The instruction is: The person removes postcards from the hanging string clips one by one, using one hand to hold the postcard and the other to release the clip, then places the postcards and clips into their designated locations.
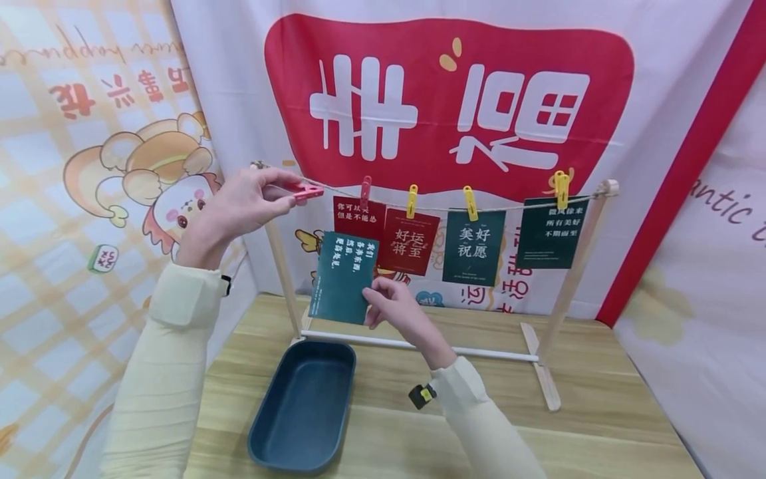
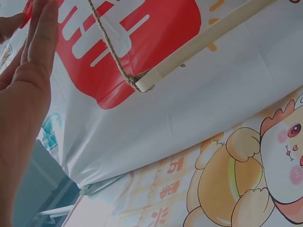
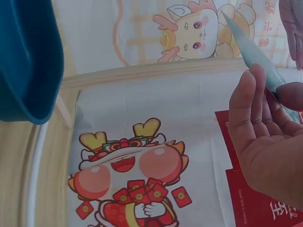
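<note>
My left hand (image 1: 254, 203) pinches a red clothespin (image 1: 308, 193) near the left end of the twine (image 1: 335, 186). Between the thumb and fingers of my right hand (image 1: 402, 311) is a dark green card (image 1: 342, 278) with white writing, tilted and lower than the line. In the right wrist view the card (image 3: 253, 52) shows nearly edge-on. On the twine hang two red cards, one (image 1: 411, 243) under a yellow clothespin (image 1: 411, 201), the other (image 1: 353, 216) under a red clothespin (image 1: 366, 193) and partly hidden by the held card. Farther right hang two green cards (image 1: 474, 246).
A wooden frame (image 1: 571, 293) with a white lower bar (image 1: 383, 341) carries the twine. On the wooden table (image 1: 455, 406), a dark blue tray (image 1: 258, 426) stands at the front left. Printed cloth (image 1: 233, 40) hangs behind and at both sides.
</note>
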`<state>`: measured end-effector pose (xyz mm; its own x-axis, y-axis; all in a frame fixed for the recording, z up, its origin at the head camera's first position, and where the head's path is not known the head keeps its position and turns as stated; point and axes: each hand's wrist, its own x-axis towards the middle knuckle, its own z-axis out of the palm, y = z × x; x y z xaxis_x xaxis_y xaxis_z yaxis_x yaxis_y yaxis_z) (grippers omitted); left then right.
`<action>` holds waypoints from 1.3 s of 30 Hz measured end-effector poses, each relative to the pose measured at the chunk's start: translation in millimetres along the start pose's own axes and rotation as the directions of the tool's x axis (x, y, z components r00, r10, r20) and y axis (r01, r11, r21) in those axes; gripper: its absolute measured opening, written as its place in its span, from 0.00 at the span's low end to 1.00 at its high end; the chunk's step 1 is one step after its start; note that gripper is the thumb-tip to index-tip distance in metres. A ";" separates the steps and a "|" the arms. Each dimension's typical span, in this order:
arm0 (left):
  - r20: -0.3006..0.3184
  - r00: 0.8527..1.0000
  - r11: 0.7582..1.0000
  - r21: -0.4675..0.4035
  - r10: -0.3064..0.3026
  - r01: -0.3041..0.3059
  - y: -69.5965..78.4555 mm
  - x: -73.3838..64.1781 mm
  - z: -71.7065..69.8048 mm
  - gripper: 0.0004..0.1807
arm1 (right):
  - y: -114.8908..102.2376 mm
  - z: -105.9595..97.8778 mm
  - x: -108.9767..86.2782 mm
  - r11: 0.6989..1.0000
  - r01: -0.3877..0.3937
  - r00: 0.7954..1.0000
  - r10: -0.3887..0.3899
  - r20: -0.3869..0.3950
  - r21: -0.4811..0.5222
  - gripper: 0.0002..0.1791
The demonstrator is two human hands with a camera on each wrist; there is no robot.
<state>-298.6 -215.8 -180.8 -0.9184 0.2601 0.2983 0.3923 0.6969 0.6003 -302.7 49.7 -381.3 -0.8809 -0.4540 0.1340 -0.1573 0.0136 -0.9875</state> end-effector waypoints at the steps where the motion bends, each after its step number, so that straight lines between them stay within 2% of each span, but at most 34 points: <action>1: -0.003 1.000 1.000 0.015 0.008 -0.008 0.8 -1.9 1.1 0.25 | 2.5 -0.8 -2.4 1.000 -0.003 1.000 0.003 -0.002 0.006 0.15; 5: -0.003 1.000 0.999 0.043 0.028 -0.027 2.8 -8.0 4.9 0.25 | 14.9 -4.8 -11.8 0.999 -0.024 1.000 0.024 -0.006 0.037 0.15; 9: 0.011 0.999 0.999 0.026 0.039 -0.040 3.2 -10.8 7.9 0.23 | 25.0 -10.1 -21.7 0.999 -0.032 0.999 0.033 -0.026 0.042 0.15; 14: 0.040 0.998 0.998 0.027 0.049 -0.050 -2.9 -12.8 13.7 0.21 | 37.2 -17.8 -35.7 0.997 -0.067 0.996 0.069 -0.056 0.040 0.16; 21: 0.057 0.996 0.995 0.077 0.063 -0.067 -17.2 -17.6 19.1 0.19 | 53.8 -32.5 -57.2 0.994 -0.109 0.992 0.110 -0.068 0.026 0.17; 31: 0.111 0.992 0.997 0.040 0.059 -0.064 -44.4 -37.3 36.2 0.18 | 69.1 -65.4 -93.6 0.984 -0.177 0.969 0.179 -0.169 0.028 0.18; 39: 0.136 0.990 0.999 0.033 0.024 -0.029 -64.2 -48.7 51.8 0.17 | 81.8 -83.2 -115.0 0.971 -0.235 0.946 0.237 -0.223 0.036 0.17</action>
<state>-281.7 -238.6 -272.3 -0.9071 0.3655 0.2088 0.4168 0.7106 0.5669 -251.4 177.2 -470.6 -0.9699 -0.2271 -0.0883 0.0699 0.0879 -0.9937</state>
